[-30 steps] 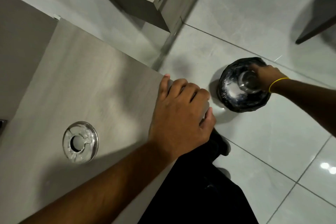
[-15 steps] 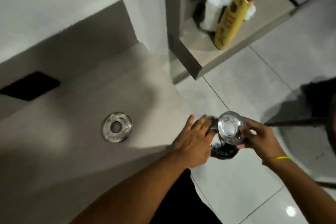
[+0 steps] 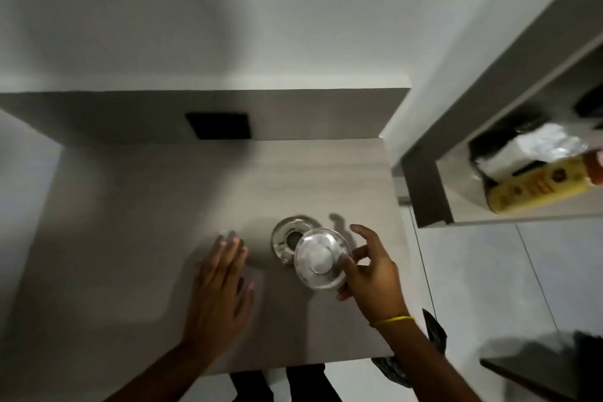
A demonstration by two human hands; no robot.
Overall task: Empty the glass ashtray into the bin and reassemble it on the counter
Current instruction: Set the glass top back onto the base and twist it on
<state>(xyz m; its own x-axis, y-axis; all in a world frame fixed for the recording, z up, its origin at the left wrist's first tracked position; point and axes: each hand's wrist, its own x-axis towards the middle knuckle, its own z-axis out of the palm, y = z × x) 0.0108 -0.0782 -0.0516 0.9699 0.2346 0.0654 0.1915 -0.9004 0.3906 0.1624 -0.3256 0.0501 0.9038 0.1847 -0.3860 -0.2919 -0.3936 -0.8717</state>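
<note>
- The right hand (image 3: 372,274) holds the glass bowl (image 3: 321,258) of the ashtray above the worktop (image 3: 130,238), its grip closed around the bowl's right rim.
- The bowl overlaps the near right edge of the glass ring (image 3: 291,239), which lies flat on the worktop.
- The left hand (image 3: 218,290) rests palm down just left of the ring, fingers spread, holding nothing.
- A yellow band (image 3: 393,320) circles the right wrist.
- A yellow bottle (image 3: 541,188) lies on the shelf (image 3: 456,206) to the right.

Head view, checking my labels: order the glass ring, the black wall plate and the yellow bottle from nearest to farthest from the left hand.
From the left hand:
1. Glass ring, on the counter just to its right.
2. Black wall plate, on the backsplash beyond it.
3. Yellow bottle, on the shelf far right.
</note>
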